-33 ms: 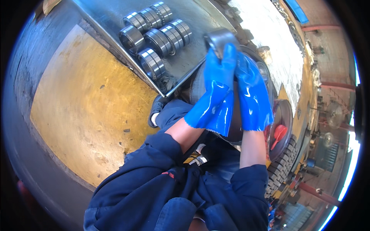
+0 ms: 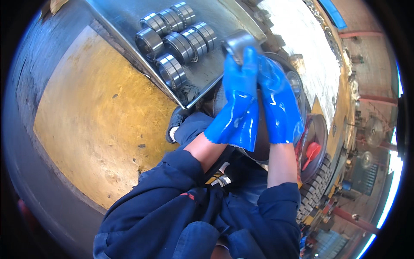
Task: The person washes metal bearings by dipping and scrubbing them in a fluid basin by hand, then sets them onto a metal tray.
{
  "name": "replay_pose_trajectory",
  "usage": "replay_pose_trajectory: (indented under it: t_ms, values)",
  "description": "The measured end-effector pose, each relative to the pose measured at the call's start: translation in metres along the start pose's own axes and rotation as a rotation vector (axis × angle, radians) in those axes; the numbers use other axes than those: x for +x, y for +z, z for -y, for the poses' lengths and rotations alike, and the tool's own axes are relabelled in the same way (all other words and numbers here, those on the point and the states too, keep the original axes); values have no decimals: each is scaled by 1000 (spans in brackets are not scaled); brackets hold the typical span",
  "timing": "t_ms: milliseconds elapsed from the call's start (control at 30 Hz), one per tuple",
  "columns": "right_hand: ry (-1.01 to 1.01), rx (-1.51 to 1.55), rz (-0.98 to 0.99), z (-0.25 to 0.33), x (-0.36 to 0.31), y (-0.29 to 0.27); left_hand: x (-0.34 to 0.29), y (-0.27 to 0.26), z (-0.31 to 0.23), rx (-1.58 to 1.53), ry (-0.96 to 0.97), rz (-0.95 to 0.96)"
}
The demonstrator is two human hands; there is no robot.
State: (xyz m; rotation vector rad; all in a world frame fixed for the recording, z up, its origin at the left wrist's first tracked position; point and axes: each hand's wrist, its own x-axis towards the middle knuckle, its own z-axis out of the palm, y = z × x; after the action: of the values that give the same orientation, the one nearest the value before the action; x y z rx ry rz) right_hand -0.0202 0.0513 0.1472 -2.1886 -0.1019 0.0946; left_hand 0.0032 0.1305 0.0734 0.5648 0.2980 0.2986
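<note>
Both my hands wear long blue rubber gloves and are raised together at the tray's right corner. A shiny metal bearing ring [image 2: 241,42], smeared by motion, is tilted in the fingers of my left hand [image 2: 239,77]. My right hand [image 2: 274,80] closes on the ring's near right side, its fingertips partly hidden. Left of the hands, several similar bearing rings [image 2: 177,46] lie on their sides in rows on a metal tray [image 2: 211,67]. Below the hands is a round dark drum [image 2: 219,101], largely covered by my gloves.
A dark crumpled glove or rag [image 2: 187,93] lies in the tray's near corner. On the right stands a red-rimmed basin [image 2: 319,125] holding a red scoop [image 2: 311,154], beside a treaded tyre [image 2: 314,190]. A worn yellow plate [image 2: 99,116] covers the floor at left.
My hands and the bearing ring have shifted slightly to the left and away from me. The rings on the tray stay in the same arrangement.
</note>
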Motion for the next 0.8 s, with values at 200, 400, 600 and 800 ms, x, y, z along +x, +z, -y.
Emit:
replay_pose_trajectory:
  t_ms: [200, 400, 600, 800]
  values:
    - [-86, -195, 430, 15, 67, 88, 56, -97, 5, -427, 26, -142]
    - [-246, -224, 476, -34, 89, 120, 61, -120, 14, -303, -221, -406]
    - [-200, -708, 623, -38, 107, 137, 67, -150, 30, -421, -379, -488]
    - [-7, -633, 645, -58, 107, 146, 74, -170, 45, -431, -413, -453]
